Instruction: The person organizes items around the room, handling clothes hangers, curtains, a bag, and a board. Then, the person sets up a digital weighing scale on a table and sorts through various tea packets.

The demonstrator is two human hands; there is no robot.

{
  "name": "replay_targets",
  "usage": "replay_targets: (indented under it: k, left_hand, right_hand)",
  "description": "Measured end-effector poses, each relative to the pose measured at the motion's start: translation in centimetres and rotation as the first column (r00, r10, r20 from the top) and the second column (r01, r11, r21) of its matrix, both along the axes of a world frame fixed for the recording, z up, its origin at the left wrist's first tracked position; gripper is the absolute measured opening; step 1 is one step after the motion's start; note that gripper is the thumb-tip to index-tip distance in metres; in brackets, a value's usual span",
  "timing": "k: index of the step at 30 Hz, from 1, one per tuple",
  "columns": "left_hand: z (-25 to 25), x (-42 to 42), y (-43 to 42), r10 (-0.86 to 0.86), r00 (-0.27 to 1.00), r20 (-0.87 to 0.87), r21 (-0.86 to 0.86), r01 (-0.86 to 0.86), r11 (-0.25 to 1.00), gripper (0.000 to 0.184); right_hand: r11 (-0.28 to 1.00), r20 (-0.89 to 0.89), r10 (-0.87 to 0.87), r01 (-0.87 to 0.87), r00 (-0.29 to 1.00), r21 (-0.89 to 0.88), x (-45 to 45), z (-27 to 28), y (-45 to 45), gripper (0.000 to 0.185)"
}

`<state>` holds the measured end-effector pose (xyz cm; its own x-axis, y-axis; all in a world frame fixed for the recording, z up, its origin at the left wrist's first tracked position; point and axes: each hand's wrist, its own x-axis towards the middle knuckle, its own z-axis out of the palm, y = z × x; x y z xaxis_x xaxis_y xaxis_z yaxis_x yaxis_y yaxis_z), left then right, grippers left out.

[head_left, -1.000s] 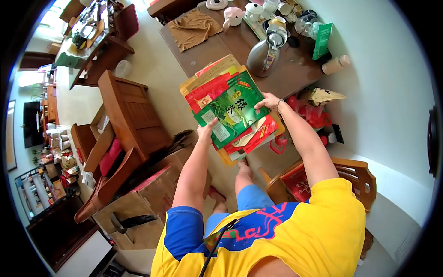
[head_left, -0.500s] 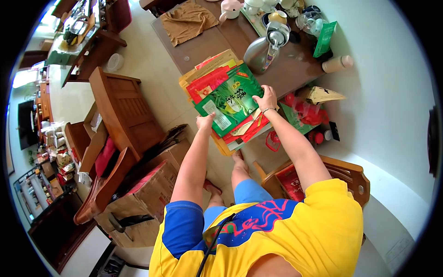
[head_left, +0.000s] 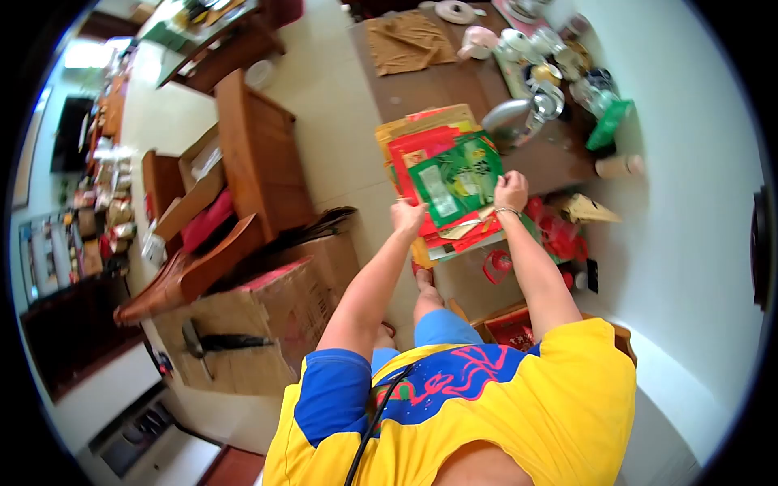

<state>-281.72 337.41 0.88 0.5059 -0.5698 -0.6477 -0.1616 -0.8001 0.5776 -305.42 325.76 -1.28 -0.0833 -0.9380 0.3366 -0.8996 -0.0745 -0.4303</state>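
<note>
A green tea pouch (head_left: 462, 182) with a white label panel and printed leaves lies over a stack of flat packets at the near end of the table. My left hand (head_left: 408, 215) is closed with its fingertips at the pouch's lower left edge. At its right edge, my right hand (head_left: 510, 193), with a bracelet at the wrist, pinches the side. Beneath the pouch are red packets (head_left: 417, 144) and yellow-brown paper bags (head_left: 448, 113). Cream and red pieces show below it. Whether my fingers also grip packets underneath is hidden.
Behind the stack, a silver kettle (head_left: 547, 101) stands on the brown table (head_left: 405, 89), near cups, glass jars and a folded brown cloth (head_left: 409, 42). Red plastic bags (head_left: 559, 235) lie to the right. Left are a wooden chair (head_left: 259, 154) and a large cardboard box (head_left: 284, 316).
The view has swung, so the table and stack appear farther right. Both hands stay at the green tea pouch, which looks slightly less tilted.
</note>
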Motion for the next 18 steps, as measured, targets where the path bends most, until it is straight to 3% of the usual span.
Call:
replay_targets:
  k: [1, 2, 3, 7, 9, 13, 15, 18]
  left_hand:
    - [1.8, -0.1, 0.3, 0.001, 0.987, -0.162, -0.065, -0.012, 0.998, 0.039]
    - [3.1, -0.2, 0.2, -0.056, 0.980, -0.191, -0.106, 0.036, 0.994, 0.039]
    - [4.1, -0.6, 0.5, -0.110, 0.970, -0.217, -0.143, 0.079, 0.986, 0.038]
    - [9.0, -0.8, 2.8, -0.014, 0.960, -0.280, -0.432, -0.113, 0.895, 0.037]
    - [12.8, 0.3, 4.6, 0.017, 0.940, -0.340, -0.551, -0.214, 0.807, 0.040]
    - [19.6, 5.0, 12.4, 0.164, 0.936, -0.312, -0.646, -0.335, 0.685, 0.030]
    - [21.7, 7.5, 17.1, 0.248, 0.920, -0.305, -0.701, -0.393, 0.595, 0.022]
    - [22.6, 10.8, 24.6, 0.312, 0.872, -0.377, -0.752, -0.485, 0.447, 0.016]
  right_hand:
    - [0.997, 0.114, -0.002, -0.008, 0.994, 0.081, 0.6, 0.2, 0.2, 0.015]
    - [0.988, 0.188, -0.021, -0.008, 0.982, 0.156, 1.9, 2.4, 0.9, 0.015]
    - [0.992, 0.237, 0.034, -0.061, 0.971, 0.108, 3.1, 4.1, 1.8, 0.015]
    - [0.937, 0.448, 0.254, -0.333, 0.857, 0.106, 9.9, 12.0, 8.5, 0.016]
    - [0.866, 0.610, 0.266, -0.463, 0.747, 0.190, 13.4, 15.7, 12.3, 0.014]
    - [0.721, 0.590, 0.585, -0.690, 0.557, -0.064, 19.7, 21.0, 19.8, 0.011]
    - [0.654, 0.601, 0.637, -0.751, 0.483, -0.090, 22.4, 24.1, 23.9, 0.013]
    - [0.443, 0.574, 0.757, -0.891, 0.312, -0.101, 25.8, 27.8, 30.1, 0.017]
